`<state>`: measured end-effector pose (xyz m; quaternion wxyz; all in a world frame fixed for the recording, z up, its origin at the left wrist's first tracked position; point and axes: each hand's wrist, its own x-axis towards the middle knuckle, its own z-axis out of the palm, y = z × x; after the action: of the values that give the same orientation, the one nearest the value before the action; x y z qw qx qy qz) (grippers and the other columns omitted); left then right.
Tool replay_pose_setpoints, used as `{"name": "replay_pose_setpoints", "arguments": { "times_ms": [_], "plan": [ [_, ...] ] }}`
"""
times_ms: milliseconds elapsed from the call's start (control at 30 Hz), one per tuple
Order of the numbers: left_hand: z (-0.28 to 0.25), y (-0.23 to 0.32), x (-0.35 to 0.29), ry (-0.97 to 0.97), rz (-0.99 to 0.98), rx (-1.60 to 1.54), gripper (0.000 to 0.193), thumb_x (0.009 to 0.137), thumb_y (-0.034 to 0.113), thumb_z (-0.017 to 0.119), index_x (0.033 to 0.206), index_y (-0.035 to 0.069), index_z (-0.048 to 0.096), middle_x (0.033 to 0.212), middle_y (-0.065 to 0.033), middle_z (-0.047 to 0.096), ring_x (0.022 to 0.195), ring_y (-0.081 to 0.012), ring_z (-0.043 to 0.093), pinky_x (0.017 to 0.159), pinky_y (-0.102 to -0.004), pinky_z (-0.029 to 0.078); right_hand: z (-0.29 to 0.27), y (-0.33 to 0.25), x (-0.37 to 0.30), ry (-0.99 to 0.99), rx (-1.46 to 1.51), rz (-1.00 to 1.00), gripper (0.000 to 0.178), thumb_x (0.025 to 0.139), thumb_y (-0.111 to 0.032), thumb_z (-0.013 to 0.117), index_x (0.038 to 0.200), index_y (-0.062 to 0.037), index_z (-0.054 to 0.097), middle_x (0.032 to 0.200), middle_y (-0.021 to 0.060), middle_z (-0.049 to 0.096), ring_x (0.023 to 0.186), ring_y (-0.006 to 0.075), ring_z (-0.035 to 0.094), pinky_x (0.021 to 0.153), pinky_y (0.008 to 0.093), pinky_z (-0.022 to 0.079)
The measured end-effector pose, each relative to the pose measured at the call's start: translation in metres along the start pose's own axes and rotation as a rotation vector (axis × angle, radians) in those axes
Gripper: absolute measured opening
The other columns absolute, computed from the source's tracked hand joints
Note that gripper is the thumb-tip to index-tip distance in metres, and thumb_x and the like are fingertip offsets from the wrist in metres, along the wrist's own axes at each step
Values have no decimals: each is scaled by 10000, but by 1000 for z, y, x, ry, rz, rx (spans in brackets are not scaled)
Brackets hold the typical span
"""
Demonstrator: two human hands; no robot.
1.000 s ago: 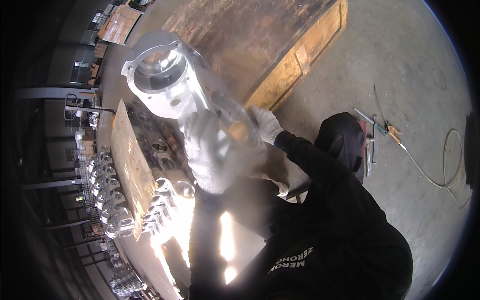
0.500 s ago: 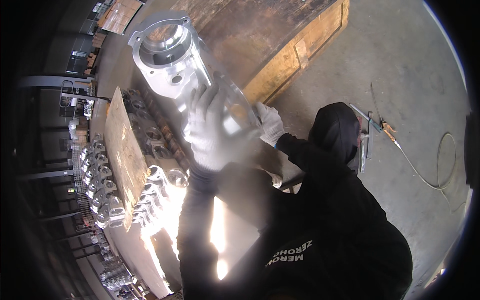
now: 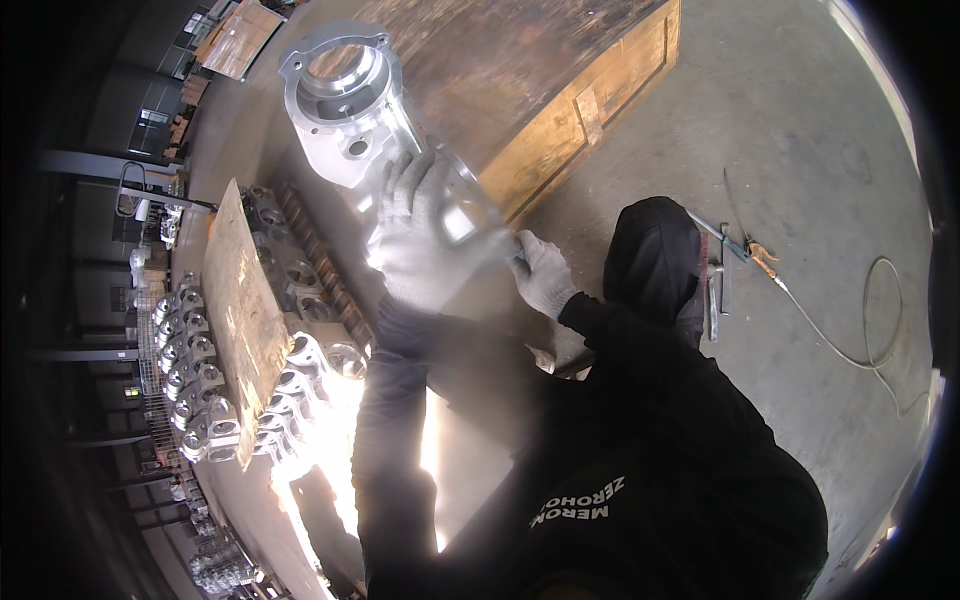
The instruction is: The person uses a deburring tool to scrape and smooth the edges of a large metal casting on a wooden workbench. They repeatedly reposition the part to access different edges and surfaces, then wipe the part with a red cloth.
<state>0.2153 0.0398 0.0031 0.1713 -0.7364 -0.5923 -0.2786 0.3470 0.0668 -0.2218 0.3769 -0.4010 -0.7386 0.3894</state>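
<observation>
A large silver metal casting [image 3: 345, 150], with a round flanged opening at its far end, slants across the wooden surface in front of me. My left hand [image 3: 415, 235], in a pale knit glove, lies on its near part, the fingers stretched along the metal. Beside the casting's near right edge is my right hand [image 3: 545, 275], gloved too, its fingers curled closed. Whatever sits in that grip is too small and hazy to make out. Glare and blur cover the casting between the two hands.
A wooden crate [image 3: 590, 110] stands ahead. An air blow gun [image 3: 760, 255] with a hose and other tools lies on the floor at right. At left, a plywood sheet [image 3: 240, 330] stands between rows of similar castings [image 3: 190, 365]. Bright sunlight strikes the floor there.
My right hand has drawn slightly down and to the right along the casting's edge. The left hand stays on the metal. The whole view has shifted slightly.
</observation>
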Motion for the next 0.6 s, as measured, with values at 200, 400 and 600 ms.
{"name": "replay_pose_setpoints", "arguments": {
  "times_ms": [200, 400, 600],
  "plan": [
    [1, -2, -3, 10, -2, 5, 1062, 638, 431, 1014, 1510, 59, 537, 1538, -200, 553, 1489, -481, 448, 1223, -588, 391, -13, -3, -24, -105, 90, 104, 241, 965, -144, 751, 1155, -71, 622, 1008, 169, 754, 994, 435, 706, 855, 515, 550],
    [-4, 2, -3, -26, -47, 29, 1068, 619, 448, 1018, 1497, 60, 552, 1539, -211, 550, 1481, -489, 454, 1232, -609, 370, -14, -1, -36, -87, 398, 184, 303, 1020, -195, 723, 1275, -44, 665, 1013, 118, 769, 865, 334, 744, 776, 473, 575],
    [-11, 2, 6, -50, -73, 62, 1105, 613, 466, 1015, 1524, 63, 537, 1549, -208, 540, 1496, -496, 431, 1244, -617, 353, -18, -11, -13, -246, 964, 622, 242, 1018, -181, 785, 1179, -25, 693, 863, -17, 651, 733, 89, 602, 669, 277, 507]
  ]
}}
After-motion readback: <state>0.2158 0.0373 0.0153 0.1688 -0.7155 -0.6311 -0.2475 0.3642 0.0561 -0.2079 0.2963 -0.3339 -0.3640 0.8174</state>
